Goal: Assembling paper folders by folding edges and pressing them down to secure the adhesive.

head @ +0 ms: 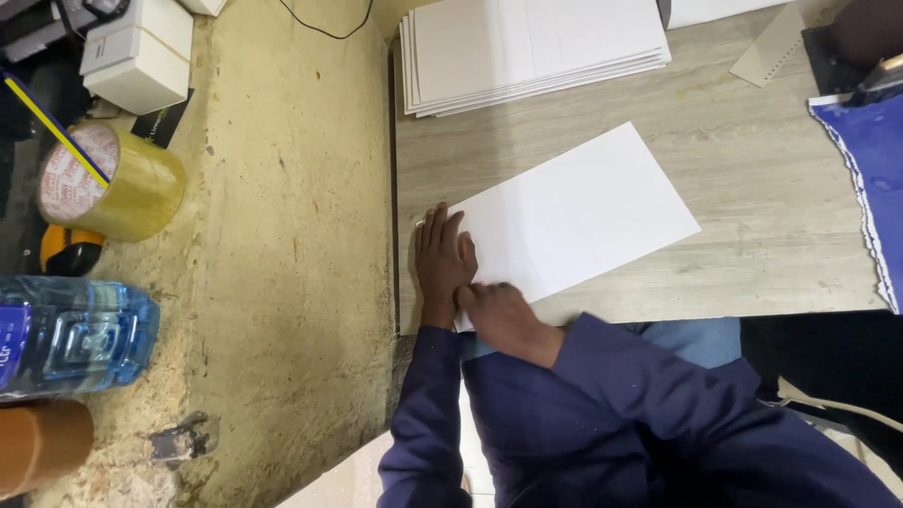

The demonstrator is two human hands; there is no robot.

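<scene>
White sheet (574,221) lies under two hands: left (442,259), right (499,315).

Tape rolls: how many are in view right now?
2. A large yellowish tape roll lies on the rough ledge at left; a brown roll sits at the lower-left edge, partly cut off. Others could be hidden beyond the frame.

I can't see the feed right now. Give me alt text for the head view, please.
Both hands press on the near corner of a white sheet on a wooden table, the left hand flat and the right hand beside it. A stack of white sheets lies beyond, a tape roll far left.
</scene>
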